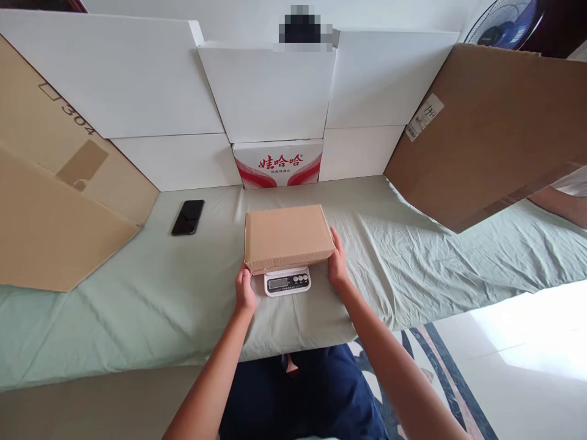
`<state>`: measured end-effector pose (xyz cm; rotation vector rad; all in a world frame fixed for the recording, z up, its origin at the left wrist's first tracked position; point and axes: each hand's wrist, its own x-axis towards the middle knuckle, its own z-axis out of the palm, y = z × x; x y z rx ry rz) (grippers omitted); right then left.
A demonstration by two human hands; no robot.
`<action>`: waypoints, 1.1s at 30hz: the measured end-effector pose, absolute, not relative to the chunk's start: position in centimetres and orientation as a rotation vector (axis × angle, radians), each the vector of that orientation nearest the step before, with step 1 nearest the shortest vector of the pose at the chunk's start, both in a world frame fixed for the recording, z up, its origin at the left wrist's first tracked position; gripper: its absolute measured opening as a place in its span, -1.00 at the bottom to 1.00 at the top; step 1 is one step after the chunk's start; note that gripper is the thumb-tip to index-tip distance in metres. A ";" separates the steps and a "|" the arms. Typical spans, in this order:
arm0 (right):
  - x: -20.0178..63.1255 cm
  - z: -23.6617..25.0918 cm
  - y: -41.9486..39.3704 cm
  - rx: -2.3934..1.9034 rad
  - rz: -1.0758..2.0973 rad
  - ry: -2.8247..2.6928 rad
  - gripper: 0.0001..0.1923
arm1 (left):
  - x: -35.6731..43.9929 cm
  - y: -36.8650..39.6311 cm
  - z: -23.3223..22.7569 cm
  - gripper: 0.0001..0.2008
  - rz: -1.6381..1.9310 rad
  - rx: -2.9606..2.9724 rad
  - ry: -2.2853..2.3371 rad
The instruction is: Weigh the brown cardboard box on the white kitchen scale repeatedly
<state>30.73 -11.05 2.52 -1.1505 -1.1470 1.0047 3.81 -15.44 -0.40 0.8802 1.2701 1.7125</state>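
A flat brown cardboard box (pixel 287 235) rests on a small white digital scale (pixel 287 282), whose display and buttons stick out under the box's near edge. My left hand (pixel 244 292) grips the box's near left corner. My right hand (pixel 338 260) holds the box's right side. Both stand on a pale green sheet (pixel 413 263) that covers the table.
A black phone (pixel 188 217) lies on the sheet at the back left. White boards and a red-and-white printed carton (pixel 277 162) line the back. Large brown cardboard sheets (pixel 490 128) lean in from both sides. A fan (pixel 504 23) stands top right.
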 end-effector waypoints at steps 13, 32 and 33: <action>30.5 2.7 -10.5 -1.114 0.990 -1.156 -0.16 | 3.9 -14.5 -0.5 -0.16 1.891 0.901 1.213; 30.0 2.7 -12.0 -0.876 0.944 -1.189 -0.25 | 4.5 -16.2 0.4 -0.07 1.896 1.232 1.155; 29.8 3.0 -12.5 -0.862 0.935 -1.232 -0.25 | 4.5 -16.3 0.5 -0.08 1.880 1.248 1.148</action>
